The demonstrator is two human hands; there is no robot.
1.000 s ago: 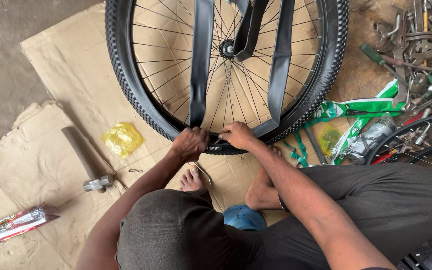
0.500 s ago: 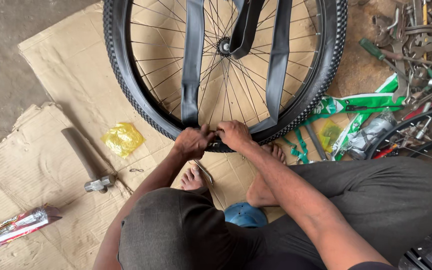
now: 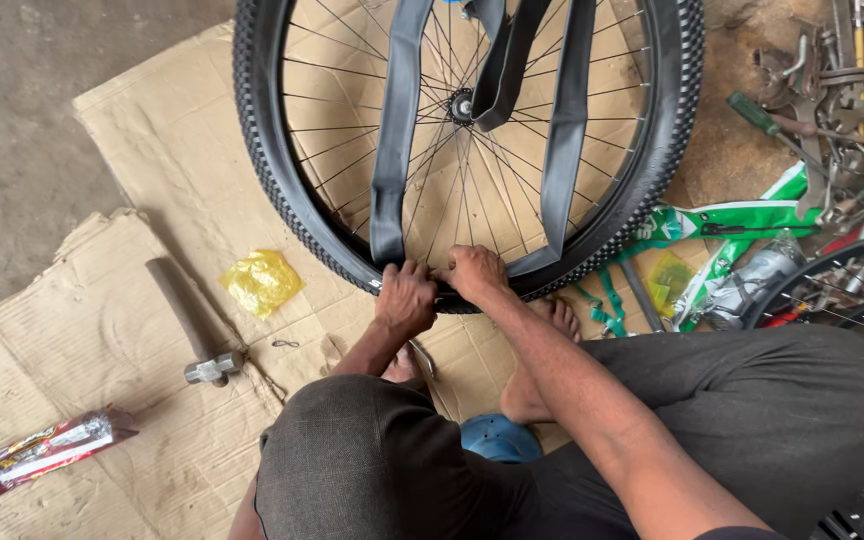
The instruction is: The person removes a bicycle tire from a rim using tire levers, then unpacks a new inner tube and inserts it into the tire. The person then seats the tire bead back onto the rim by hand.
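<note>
Nearest, bent knees in dark trousers and bare feet rest on flattened cardboard. Just beyond, the left hand and right hand sit side by side, each grip closed on the near edge of the bicycle tyre, where the black inner tube meets the rim. A hammer and yellow wrapper lie left; farther right, scattered tools.
</note>
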